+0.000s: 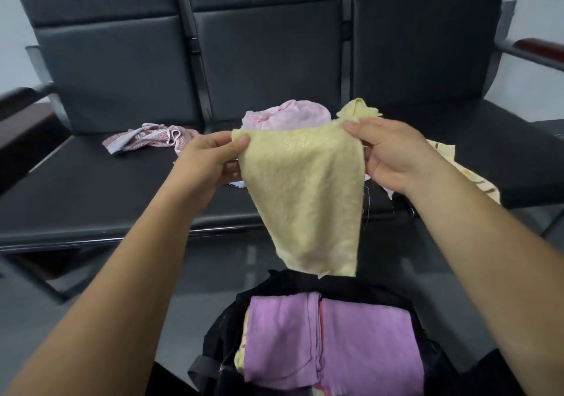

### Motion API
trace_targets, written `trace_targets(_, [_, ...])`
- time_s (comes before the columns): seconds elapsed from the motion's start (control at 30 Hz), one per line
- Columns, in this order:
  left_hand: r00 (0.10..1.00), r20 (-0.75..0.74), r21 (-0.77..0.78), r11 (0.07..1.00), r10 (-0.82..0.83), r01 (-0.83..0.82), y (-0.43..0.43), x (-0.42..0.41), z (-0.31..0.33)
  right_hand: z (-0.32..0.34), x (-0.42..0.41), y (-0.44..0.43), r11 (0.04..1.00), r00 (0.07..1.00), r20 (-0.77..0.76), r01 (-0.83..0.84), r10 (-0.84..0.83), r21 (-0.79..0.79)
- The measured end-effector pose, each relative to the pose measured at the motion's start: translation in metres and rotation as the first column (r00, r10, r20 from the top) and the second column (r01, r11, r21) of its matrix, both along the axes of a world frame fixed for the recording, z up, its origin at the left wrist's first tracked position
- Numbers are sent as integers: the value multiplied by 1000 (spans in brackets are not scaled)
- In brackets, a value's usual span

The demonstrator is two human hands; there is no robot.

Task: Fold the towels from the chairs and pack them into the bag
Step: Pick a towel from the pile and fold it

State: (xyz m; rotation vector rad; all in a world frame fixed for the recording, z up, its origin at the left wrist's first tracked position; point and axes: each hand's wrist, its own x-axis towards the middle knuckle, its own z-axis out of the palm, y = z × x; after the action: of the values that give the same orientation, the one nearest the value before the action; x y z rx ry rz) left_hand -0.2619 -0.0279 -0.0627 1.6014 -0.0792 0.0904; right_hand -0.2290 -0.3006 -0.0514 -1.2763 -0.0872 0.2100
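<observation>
Both hands, left (210, 159) and right (389, 154), pinch the yellow towel's (302, 194) top corners; I'd bring corner to corner squarely, the bag (222, 334) waiting below the fingers.

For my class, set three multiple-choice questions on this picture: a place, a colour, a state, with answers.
1. Where does the patterned towel lie? A on the floor; B on the left chair seat; C over a chair back.
2. What colour are the top towels in the bag? A purple; B green; C white.
3. How is the yellow towel held? A folded on a lap; B by one hand; C pinched by the left hand and right hand, hanging.
Answers: B, it lies on the seat; A, purple cloth fills the bag's mouth; C, each hand pinches a top corner.
</observation>
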Motion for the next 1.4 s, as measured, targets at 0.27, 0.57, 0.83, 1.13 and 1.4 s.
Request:
trace_targets(0.27, [998,42,-134,990,-42,48,4,3,-6,-1,1,-2,989,1000,3,8,-9,146])
trace_targets(0.57, [990,87,-28,993,113,-111,-2,2,-7,-3,-4,-2,968,957,195,234,-213,-90])
trace_targets(0.83, [981,137,-139,983,136,-116,-24,-6,-6,-1,-6,-4,922,919,251,350,-304,-167])
trace_targets(1.13, [973,204,-202,977,105,-63,-30,-12,-3,-7,-3,-6,896,894,320,391,-315,-210])
trace_targets(1.4, [956,251,-116,985,154,-128,-32,-14,-3,-5,-4,-3,847,868,395,434,-301,-307])
